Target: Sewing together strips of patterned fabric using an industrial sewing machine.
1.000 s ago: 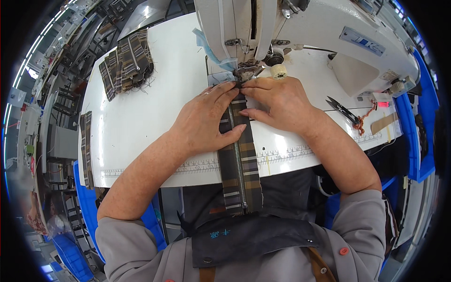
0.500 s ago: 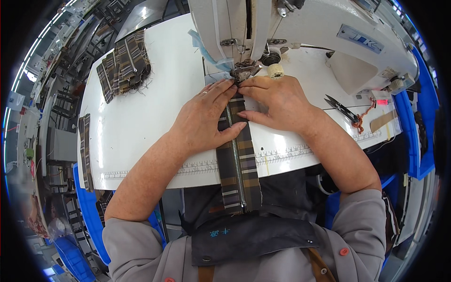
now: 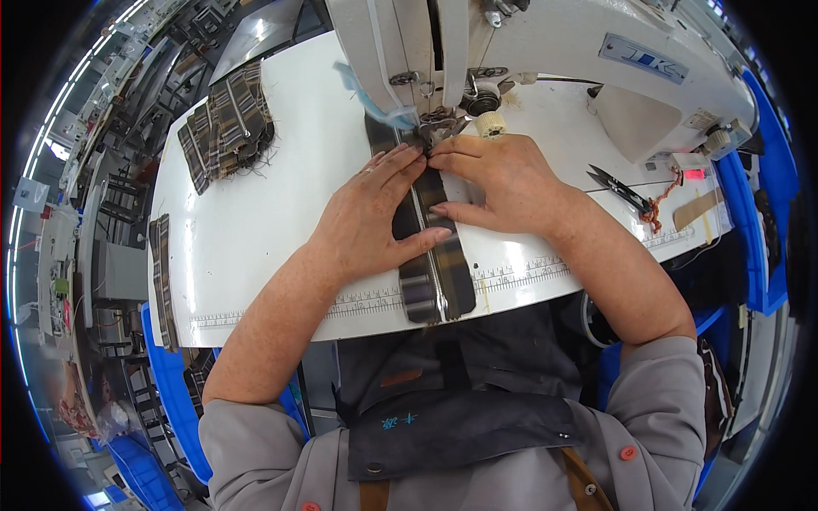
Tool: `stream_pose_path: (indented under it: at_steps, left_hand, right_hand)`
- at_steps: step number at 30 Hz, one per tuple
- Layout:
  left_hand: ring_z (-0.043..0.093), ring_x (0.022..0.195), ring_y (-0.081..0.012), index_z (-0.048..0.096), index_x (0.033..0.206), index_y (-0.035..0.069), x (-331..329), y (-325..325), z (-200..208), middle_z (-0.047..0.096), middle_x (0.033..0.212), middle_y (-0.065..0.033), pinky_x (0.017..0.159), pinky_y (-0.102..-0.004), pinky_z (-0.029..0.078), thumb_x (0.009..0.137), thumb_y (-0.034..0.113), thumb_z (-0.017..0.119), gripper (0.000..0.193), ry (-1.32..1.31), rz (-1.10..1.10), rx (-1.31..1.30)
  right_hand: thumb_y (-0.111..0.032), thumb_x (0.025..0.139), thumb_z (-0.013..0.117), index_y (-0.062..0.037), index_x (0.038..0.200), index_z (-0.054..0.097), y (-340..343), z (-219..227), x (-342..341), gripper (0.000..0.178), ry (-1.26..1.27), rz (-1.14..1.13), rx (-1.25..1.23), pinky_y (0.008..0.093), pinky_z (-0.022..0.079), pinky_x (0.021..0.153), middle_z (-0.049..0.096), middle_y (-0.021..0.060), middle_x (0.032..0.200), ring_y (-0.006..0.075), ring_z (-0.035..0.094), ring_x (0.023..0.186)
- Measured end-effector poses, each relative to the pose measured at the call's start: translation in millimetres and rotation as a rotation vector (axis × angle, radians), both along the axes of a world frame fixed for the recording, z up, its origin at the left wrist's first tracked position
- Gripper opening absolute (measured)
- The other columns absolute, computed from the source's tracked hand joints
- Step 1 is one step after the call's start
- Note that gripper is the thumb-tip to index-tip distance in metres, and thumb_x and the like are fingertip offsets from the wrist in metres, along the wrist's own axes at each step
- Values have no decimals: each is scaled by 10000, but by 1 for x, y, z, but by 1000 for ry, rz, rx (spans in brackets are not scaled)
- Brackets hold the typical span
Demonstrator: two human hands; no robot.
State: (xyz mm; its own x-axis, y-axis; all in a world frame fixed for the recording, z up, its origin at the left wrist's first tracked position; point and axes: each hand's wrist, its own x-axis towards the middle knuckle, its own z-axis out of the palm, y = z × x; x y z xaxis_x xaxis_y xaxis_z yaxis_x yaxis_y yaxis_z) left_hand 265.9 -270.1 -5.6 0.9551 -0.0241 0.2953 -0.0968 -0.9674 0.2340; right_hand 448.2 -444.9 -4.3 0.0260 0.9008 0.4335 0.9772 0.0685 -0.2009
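A plaid zipper strip [image 3: 419,298], dark cloth with a metal zipper down its middle, runs under the presser foot [image 3: 439,128] of a white sewing machine [image 3: 545,38]. It is blurred. Its far end shows beyond the foot, and its near end lies by the table's front edge. My left hand [image 3: 371,209] lies flat on the strip's left side, fingertips close before the foot and thumb across the zipper. On the right, my right hand [image 3: 498,183] has its fingers stretched to the same spot, its thumb apart on the cloth. Both hands are open, pressing on the strip.
Plaid pieces with zippers [image 3: 228,119] are stacked at the table's far left; another plaid strip [image 3: 162,281] lies along its left edge. Thread snips [image 3: 620,189] rest at right, beside orange cord [image 3: 654,213]. A printed ruler [image 3: 528,272] follows the front edge. Blue bins [image 3: 771,213] flank the table.
The zipper strip has slid away from me under the foot, its near end rising from my lap to the table edge. My hands keep nearly the same place by the foot.
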Motion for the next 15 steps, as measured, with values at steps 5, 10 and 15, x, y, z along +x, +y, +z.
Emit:
stream_pose_path:
  at_steps: [5,10,15]
  left_hand:
    - [542,1409,-366,604,1383,-95,-1,-1,4,567,1490,-236,1168,-431,463,900,533,761,808,14,13,-73]
    - [582,1369,-360,625,1366,-87,-1,0,4,581,1478,-228,1126,-414,502,893,524,771,786,8,29,-114]
    - [603,1347,-355,632,1362,-80,0,-1,6,600,1463,-215,1112,-407,512,899,507,770,761,-7,29,-111]
  right_hand:
    - [-406,836,781,-61,1160,741,0,0,-1,475,9,-8,-1,441,581,824,725,57,1215,309,728,1003]
    - [-397,829,770,-51,1139,752,1,2,-2,464,12,-16,-5,441,589,830,741,60,1174,302,732,1003]
    - [-395,836,773,-50,1138,754,0,2,-3,459,14,-15,13,436,590,812,743,54,1141,299,733,969]
